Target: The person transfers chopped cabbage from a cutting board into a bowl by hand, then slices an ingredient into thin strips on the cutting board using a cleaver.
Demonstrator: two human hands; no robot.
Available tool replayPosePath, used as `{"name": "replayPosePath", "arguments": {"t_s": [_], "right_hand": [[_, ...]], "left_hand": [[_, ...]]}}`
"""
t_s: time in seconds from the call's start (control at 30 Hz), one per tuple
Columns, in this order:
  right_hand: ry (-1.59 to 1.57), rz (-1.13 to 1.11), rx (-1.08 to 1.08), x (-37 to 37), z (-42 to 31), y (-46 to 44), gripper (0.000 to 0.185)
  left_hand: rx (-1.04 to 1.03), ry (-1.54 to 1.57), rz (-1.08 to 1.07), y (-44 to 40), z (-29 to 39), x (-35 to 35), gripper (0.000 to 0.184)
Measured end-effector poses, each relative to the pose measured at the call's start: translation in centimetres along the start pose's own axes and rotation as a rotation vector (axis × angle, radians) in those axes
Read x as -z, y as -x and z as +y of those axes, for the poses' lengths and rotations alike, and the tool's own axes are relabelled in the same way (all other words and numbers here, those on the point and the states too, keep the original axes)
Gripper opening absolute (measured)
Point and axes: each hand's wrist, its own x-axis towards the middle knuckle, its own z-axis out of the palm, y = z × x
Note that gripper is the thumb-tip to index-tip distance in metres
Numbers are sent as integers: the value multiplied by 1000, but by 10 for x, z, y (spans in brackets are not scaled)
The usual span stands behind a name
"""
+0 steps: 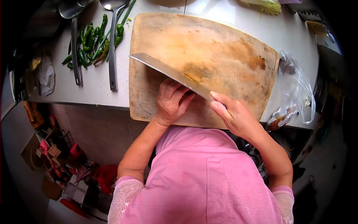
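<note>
My right hand (235, 115) is wrapped round the handle of a broad cleaver (173, 73), its thumb and finger up against the base of the blade. The blade slants across the wooden cutting board (227, 48), with its tip toward the board's left edge. Close under the blade, my left hand (172, 100) is closed with bent fingers and the thumb drawn in. The blade and the knuckles hide whatever is under those fingertips. A small yellowish patch (192, 76) shows along the far side of the blade; whether it is food or a reflection, I cannot tell.
Green peppers (89, 39) lie left of the board, beside a ladle (75, 52) and another long-handled metal utensil (113, 56). A clear plastic bag (298, 89) sits at the right. Leafy cabbage (267, 5) is at the back. The counter's front edge runs before me.
</note>
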Motion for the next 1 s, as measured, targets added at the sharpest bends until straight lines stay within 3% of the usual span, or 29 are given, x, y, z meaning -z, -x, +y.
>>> {"name": "replayPosePath", "arguments": {"t_s": [0.47, 0.57, 1.0], "right_hand": [[-104, -11, 23, 8, 9, 43, 31], [-44, -20, -51, 13, 14, 62, 44], [-27, -46, -79, 10, 4, 37, 45]], "left_hand": [[-11, -64, -49, 21, -11, -4, 34], [-19, -78, -55, 17, -10, -3, 35], [8, -34, -61, 11, -6, 0, 34]]}}
